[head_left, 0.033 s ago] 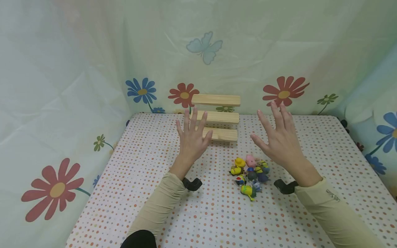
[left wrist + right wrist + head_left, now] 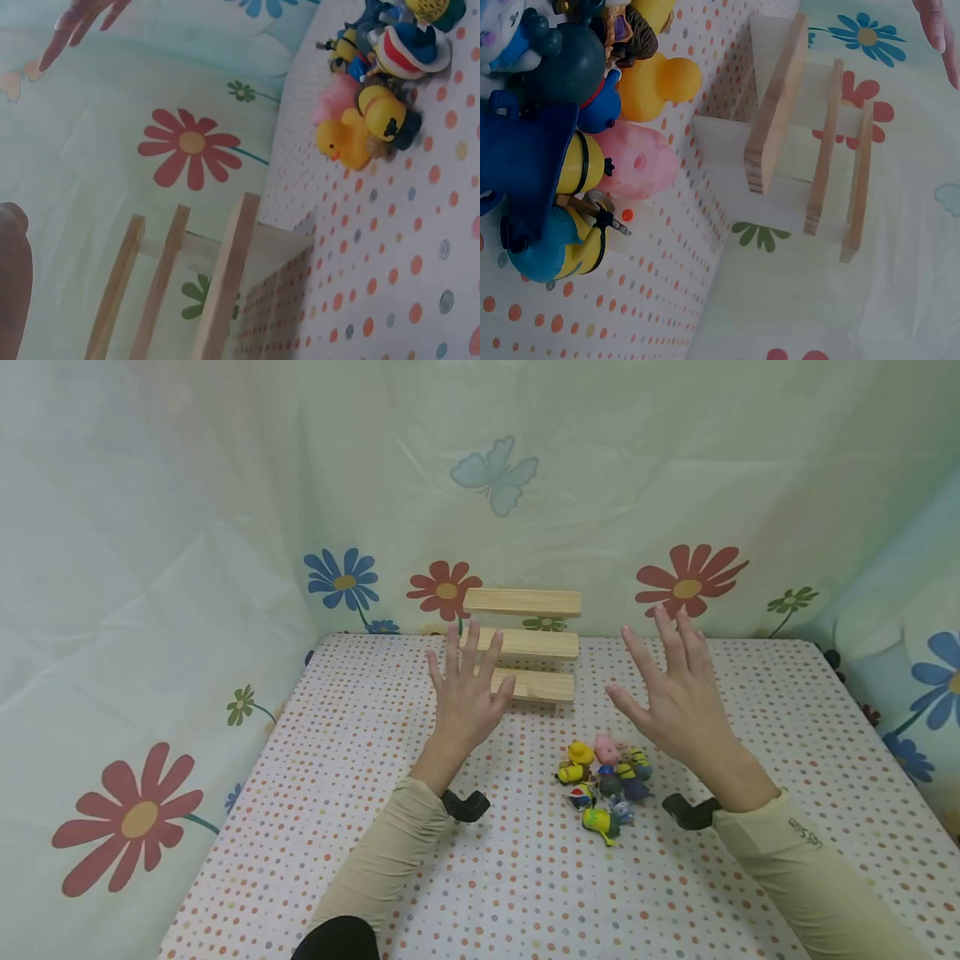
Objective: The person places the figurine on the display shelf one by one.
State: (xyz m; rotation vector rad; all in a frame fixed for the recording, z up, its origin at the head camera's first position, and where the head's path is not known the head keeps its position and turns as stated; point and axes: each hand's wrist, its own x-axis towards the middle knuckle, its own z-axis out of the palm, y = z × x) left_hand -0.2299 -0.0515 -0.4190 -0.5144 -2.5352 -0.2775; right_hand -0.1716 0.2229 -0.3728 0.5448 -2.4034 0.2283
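Observation:
My left hand (image 2: 467, 706) is raised with its fingers spread, in front of a small three-tier wooden shelf (image 2: 536, 644), and holds nothing. To the right, my right hand (image 2: 681, 710) is also up, fingers straight and apart, with nothing in it. Between my forearms on the table lies a tight cluster of small toy figures, apart from both hands. Among them are a yellow duck (image 2: 654, 86), a pink pig (image 2: 639, 161), a yellow-and-green figure (image 2: 598, 822) and a yellow figure with blue (image 2: 544, 244).
The table wears a white cloth (image 2: 525, 893) with coloured dots. Behind it hangs a pale curtain (image 2: 600, 485) printed with flowers and a butterfly. In the right wrist view, the shelf's pale side supports (image 2: 724, 150) stand beyond the figures. A dark round shape (image 2: 336, 939) overlaps the left sleeve.

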